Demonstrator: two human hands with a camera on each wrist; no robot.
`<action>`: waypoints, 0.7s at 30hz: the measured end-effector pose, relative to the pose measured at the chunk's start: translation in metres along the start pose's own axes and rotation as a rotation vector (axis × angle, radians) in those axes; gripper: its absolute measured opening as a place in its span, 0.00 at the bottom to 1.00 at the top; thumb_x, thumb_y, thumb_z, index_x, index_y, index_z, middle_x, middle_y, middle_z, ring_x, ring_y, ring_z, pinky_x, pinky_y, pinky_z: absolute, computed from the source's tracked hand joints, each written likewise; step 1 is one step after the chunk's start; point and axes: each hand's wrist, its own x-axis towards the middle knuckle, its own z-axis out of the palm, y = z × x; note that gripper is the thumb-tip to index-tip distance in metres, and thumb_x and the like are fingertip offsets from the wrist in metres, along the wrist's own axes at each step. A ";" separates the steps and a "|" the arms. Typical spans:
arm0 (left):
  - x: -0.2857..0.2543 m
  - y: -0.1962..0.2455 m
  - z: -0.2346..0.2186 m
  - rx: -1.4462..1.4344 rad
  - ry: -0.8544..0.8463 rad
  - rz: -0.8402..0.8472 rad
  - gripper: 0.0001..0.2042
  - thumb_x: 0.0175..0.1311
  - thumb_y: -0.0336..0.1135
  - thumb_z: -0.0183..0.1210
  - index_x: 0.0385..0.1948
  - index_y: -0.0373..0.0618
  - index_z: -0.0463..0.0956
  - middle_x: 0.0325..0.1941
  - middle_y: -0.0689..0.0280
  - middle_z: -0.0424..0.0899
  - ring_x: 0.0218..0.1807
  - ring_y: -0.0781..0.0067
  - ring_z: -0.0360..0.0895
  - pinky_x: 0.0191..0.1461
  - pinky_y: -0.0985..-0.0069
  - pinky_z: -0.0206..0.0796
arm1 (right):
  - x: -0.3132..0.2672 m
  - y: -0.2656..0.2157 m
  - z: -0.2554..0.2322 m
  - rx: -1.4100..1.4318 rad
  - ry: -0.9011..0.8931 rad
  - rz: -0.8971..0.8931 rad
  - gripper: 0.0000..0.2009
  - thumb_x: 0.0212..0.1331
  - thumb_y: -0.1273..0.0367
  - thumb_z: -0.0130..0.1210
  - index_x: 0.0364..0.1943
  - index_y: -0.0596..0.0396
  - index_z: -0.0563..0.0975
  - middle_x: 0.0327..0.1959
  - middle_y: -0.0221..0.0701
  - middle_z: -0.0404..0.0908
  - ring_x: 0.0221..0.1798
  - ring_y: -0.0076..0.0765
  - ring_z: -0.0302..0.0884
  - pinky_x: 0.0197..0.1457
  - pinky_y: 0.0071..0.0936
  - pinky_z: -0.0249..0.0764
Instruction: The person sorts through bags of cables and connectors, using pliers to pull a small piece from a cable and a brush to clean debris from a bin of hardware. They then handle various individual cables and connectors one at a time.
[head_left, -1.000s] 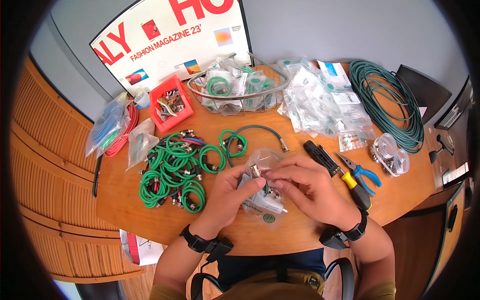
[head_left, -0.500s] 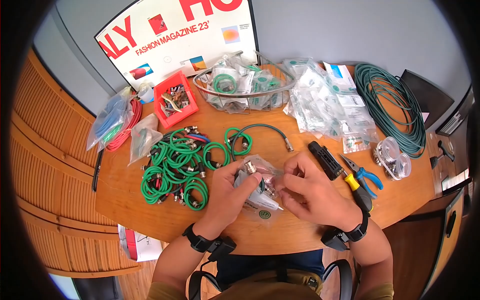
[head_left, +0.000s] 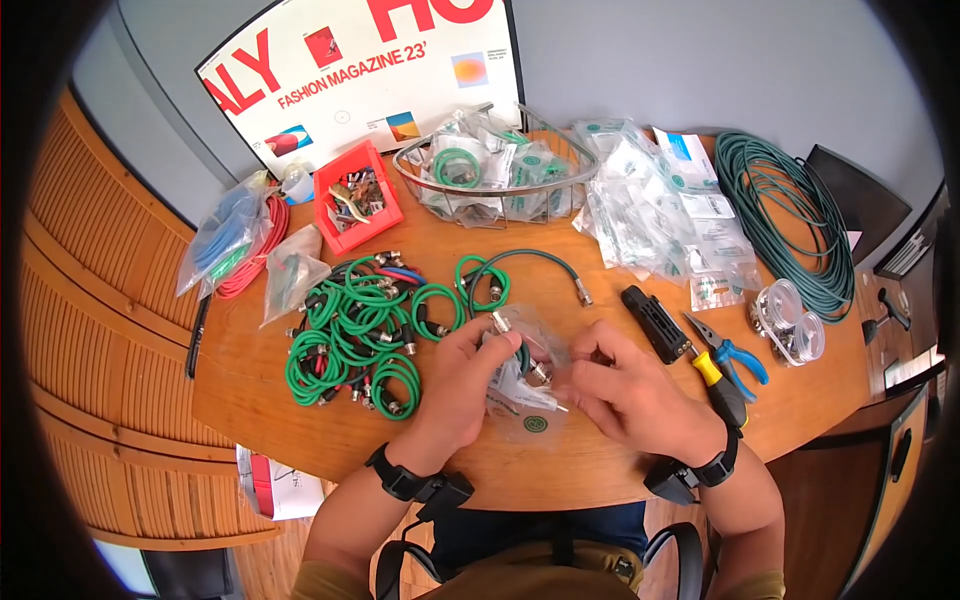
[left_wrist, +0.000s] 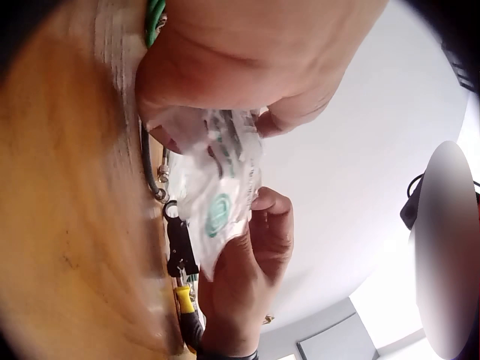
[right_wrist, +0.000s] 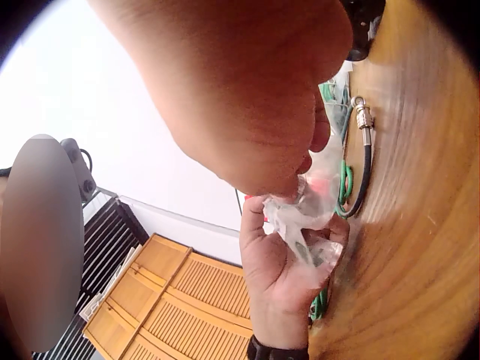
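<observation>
A crinkled clear plastic bag (head_left: 530, 425) with a green round logo lies between my hands, above the front of the table. My left hand (head_left: 455, 395) grips its left side, thumb on top, with a silvery BNC connector (head_left: 501, 322) poking out beyond the thumb. Another metal connector (head_left: 541, 373) and a bit of dark cable show at the bag's middle. On the bag's right side, my right hand (head_left: 640, 395) pinches the plastic between thumb and fingers. Just behind the left hand, a dark cable (head_left: 535, 253) arcs over the table to a metal connector (head_left: 584, 292).
Green cables (head_left: 350, 320) heap at left. Behind them stand a red bin (head_left: 345, 240) and a wire basket (head_left: 450, 190) of bagged cables. Empty bags (head_left: 640, 215) and a dark cable coil (head_left: 735, 190) lie back right. A black tool (head_left: 655, 322), pliers (head_left: 740, 362) and connector tubs (head_left: 785, 322) sit at right.
The right hand has drawn slightly right, away from the left hand, with its fingers at the bag's edge. The left hand keeps its hold, and the connector under its thumb has tilted a little.
</observation>
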 end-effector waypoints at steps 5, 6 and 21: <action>-0.003 0.004 0.006 0.158 -0.045 0.068 0.09 0.76 0.32 0.59 0.50 0.38 0.81 0.46 0.61 0.89 0.48 0.72 0.87 0.55 0.72 0.79 | 0.003 -0.002 0.000 -0.074 0.201 0.013 0.10 0.60 0.79 0.67 0.43 0.58 0.80 0.43 0.39 0.74 0.42 0.48 0.78 0.42 0.36 0.77; -0.003 0.005 0.007 0.172 -0.076 0.042 0.10 0.77 0.33 0.59 0.52 0.39 0.81 0.48 0.62 0.89 0.49 0.73 0.87 0.56 0.72 0.79 | 0.004 -0.001 0.000 -0.074 0.200 0.012 0.10 0.60 0.79 0.67 0.43 0.58 0.80 0.43 0.39 0.74 0.42 0.48 0.78 0.42 0.36 0.77; 0.004 -0.001 -0.007 -0.228 -0.121 -0.082 0.11 0.80 0.34 0.57 0.57 0.43 0.78 0.56 0.64 0.88 0.58 0.72 0.86 0.64 0.68 0.79 | 0.007 0.000 0.002 -0.070 0.482 0.091 0.15 0.60 0.80 0.69 0.48 0.59 0.76 0.51 0.41 0.77 0.47 0.42 0.78 0.48 0.32 0.77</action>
